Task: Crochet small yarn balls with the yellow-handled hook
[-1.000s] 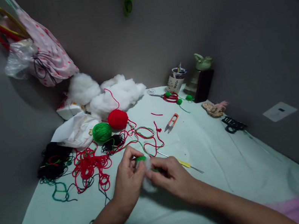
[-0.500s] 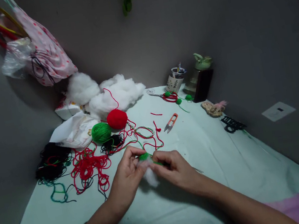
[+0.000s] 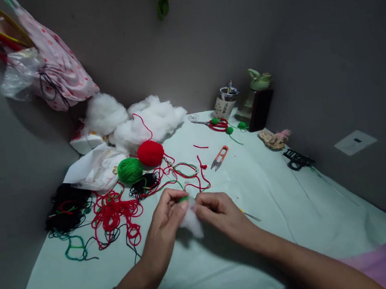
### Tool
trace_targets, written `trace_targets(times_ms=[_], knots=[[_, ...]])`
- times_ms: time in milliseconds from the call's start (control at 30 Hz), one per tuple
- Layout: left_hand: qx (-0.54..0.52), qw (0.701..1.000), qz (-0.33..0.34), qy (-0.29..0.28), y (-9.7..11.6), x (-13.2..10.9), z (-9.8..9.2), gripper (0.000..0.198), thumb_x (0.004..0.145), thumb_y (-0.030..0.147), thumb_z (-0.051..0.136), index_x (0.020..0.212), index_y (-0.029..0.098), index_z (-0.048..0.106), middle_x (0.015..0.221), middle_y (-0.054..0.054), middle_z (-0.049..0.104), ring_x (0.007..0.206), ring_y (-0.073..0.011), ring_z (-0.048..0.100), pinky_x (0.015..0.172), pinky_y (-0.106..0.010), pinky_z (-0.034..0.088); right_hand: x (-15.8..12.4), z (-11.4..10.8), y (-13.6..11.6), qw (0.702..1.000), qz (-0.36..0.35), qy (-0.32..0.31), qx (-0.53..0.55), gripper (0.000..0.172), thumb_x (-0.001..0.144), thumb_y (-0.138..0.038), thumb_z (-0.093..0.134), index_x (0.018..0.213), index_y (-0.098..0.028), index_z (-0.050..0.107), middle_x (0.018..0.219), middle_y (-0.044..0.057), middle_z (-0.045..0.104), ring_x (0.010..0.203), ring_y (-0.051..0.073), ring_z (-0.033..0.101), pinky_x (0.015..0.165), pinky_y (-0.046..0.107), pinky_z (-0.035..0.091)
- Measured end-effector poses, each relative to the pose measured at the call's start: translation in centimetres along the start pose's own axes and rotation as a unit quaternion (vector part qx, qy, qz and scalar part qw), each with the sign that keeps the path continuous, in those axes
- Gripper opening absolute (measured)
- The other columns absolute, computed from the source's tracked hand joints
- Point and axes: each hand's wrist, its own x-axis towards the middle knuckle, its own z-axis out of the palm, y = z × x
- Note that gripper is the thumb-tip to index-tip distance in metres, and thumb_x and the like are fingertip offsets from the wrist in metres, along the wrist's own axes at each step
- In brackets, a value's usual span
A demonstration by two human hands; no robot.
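Both hands pinch: your left hand (image 3: pixel 165 229) the green piece (image 3: pixel 183 199), seemingly crochet, your right hand (image 3: pixel 223 214) the white stuffing (image 3: pixel 192 222) at its 6 o'clock; feed small wisps.

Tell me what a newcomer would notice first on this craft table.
The left hand and right hand meet at the middle front, pinching a tuft of white stuffing between them. Just beyond them, a red yarn ball and a green yarn ball sit beside a loose red yarn tangle on the pale green cloth. A pile of white stuffing fills the far corner.
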Motion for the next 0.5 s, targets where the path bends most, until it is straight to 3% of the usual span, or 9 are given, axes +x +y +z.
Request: trace_targets(times_ms=[100, 233, 367, 500], knots=[[-0.046, 0.998, -0.021, -0.029, 0.3, -0.1, -0.4, 0.027, 0.098, 0.046, 0.058, 0.111, 0.023, 0.063, 0.095, 0.000, 0.062, 0.083, -0.0156, 0.056, 0.075, -0.027, 0.045, 0.4, -0.6, 0.1, 1.000, 0.012, 0.021, 0.011, 0.038, 0.088, -0.039, 0.059, 0.060, -0.021, 0.041, 0.057, -0.007, 0.034, 0.054, 0.010, 0.030, 0.050, 0.025, 0.024], [-0.030, 0.997, -0.003, -0.065, 0.2, 0.4, -0.5, 0.031, 0.089, 0.037, 0.074, 0.112, 0.021, 0.061, 0.091, 0.000, 0.064, 0.080, -0.0153, 0.057, 0.073, -0.027, 0.045, 0.7, -1.0, 0.2, 0.999, 0.032, 0.008, 0.037, 0.046, 0.085, -0.049, 0.065, 0.059, -0.021, 0.040, 0.056, -0.007, 0.032, 0.053, 0.009, 0.028, 0.050, 0.024, 0.023], [0.000, 0.999, 0.033, -0.023, -0.3, 0.7, -0.2, 0.024, 0.088, 0.035, 0.070, 0.103, 0.020, 0.058, 0.079, 0.003, 0.058, 0.068, -0.0132, 0.052, 0.063, -0.026, 0.042, 0.3, -0.6, 0.3, 0.999, 0.023, -0.030, 0.024, 0.045, 0.091, -0.054, 0.060, 0.064, -0.021, 0.044, 0.060, -0.006, 0.036, 0.055, 0.011, 0.032, 0.052, 0.025, 0.026], [0.065, 0.996, 0.063, 0.027, -0.6, 0.7, 0.1, 0.011, 0.087, 0.028, 0.063, 0.093, 0.021, 0.057, 0.070, 0.006, 0.051, 0.057, -0.0123, 0.043, 0.055, -0.026, 0.036, -0.8, 0.6, 0.2, 0.986, -0.066, -0.009, -0.150, 0.031, 0.097, -0.033, 0.050, 0.069, -0.021, 0.047, 0.060, -0.005, 0.038, 0.055, 0.012, 0.035, 0.058, 0.027, 0.026]])
